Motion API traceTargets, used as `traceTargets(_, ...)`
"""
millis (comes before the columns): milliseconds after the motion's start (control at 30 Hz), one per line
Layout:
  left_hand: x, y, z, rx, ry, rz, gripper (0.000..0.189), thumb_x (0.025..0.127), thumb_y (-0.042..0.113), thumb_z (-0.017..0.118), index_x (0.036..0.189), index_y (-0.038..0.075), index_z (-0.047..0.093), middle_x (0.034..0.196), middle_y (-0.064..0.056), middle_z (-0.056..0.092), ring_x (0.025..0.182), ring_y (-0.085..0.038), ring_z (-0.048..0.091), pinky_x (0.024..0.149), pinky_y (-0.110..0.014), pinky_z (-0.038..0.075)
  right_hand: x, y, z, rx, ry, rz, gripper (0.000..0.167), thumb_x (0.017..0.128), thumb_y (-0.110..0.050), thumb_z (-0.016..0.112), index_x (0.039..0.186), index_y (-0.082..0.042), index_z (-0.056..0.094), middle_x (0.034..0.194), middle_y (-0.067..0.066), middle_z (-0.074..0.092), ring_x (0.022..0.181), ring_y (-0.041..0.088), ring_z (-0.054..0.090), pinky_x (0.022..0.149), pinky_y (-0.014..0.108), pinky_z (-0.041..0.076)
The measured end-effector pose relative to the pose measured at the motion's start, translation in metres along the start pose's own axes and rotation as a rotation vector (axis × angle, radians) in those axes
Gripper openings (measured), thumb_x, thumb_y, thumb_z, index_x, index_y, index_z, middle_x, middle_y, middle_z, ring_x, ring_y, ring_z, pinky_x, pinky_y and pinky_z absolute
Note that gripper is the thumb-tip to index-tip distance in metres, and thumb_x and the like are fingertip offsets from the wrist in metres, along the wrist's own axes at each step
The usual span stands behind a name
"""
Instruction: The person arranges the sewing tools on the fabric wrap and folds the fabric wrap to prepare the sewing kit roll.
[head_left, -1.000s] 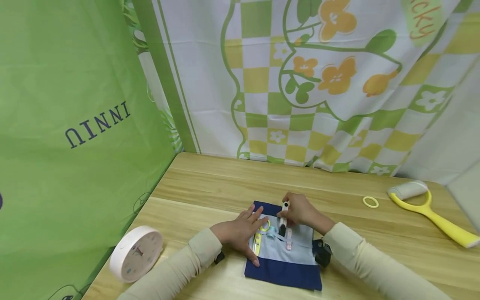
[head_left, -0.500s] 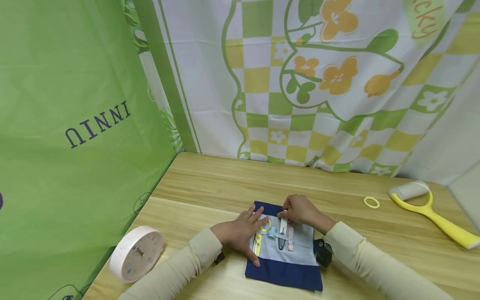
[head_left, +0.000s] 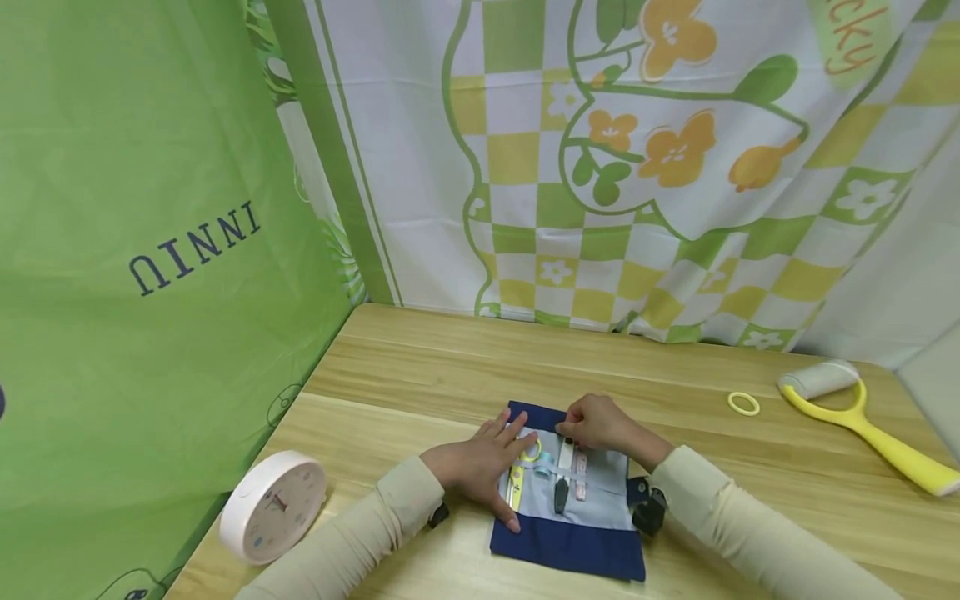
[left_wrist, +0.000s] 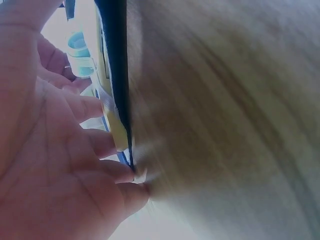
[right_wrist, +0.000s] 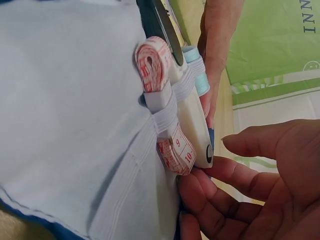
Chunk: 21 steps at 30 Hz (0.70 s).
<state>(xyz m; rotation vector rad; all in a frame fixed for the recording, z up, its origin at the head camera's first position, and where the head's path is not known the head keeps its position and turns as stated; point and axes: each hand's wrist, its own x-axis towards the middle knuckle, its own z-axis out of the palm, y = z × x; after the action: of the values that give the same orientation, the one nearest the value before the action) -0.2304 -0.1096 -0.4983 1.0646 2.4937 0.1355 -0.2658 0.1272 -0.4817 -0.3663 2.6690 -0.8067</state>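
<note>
An unfolded navy cloth sewing kit [head_left: 566,548] with a pale lining lies on the table. My left hand [head_left: 480,468] rests on its left side with fingers spread, beside yellow-handled scissors [head_left: 517,483]. A light-blue thread spool [head_left: 543,465], a slim white tool [right_wrist: 192,115] with a dark end and a rolled tape measure [right_wrist: 155,65] sit under the white elastic band [right_wrist: 165,119]. My right hand [head_left: 600,423] is at the kit's far edge. In the right wrist view its bent fingers have their tips at the white tool's holed end, with the thumb apart from it.
A round pink-rimmed clock [head_left: 281,510] stands at the table's left. To the right lie a thin yellow ring [head_left: 743,413] and a lint roller with a yellow handle [head_left: 873,433]. Patterned curtains [head_left: 555,200] hang behind the table.
The white tool has slid toward me under the elastic band, its dark end now lower on the lining. My right hand has shifted slightly; the left stays in place.
</note>
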Motion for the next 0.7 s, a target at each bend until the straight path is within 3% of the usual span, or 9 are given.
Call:
traceTargets(300, 0.0005, -0.0001, 0.0013, -0.001, 0.005, 0.007, 0.129, 0.070, 0.072, 0.077, 0.163, 0.016, 0.009, 0.170, -0.016, -0.005, 0.157, -0.038, -0.007, 0.128, -0.052, 0.013, -0.0049, -0.0005, 0.0022, 0.012, -0.006, -0.003, 0.036, 0.093, -0.023, 0.068, 0.060, -0.008, 0.065, 0.050, -0.007, 0.051, 0.047, 0.008, 0.044, 0.047, 0.020, 0.030)
traceTargets(700, 0.0004, -0.0009, -0.0010, 0.012, 0.001, 0.010, 0.129, 0.070, 0.073, 0.076, 0.163, 0.016, 0.007, 0.170, -0.016, -0.006, 0.157, -0.038, -0.006, 0.128, -0.052, 0.014, -0.0042, 0.0073, 0.0019, 0.025, -0.059, -0.101, 0.036, 0.091, -0.025, 0.069, 0.059, -0.009, 0.066, 0.049, -0.010, 0.047, 0.046, 0.006, 0.038, 0.047, 0.021, 0.028)
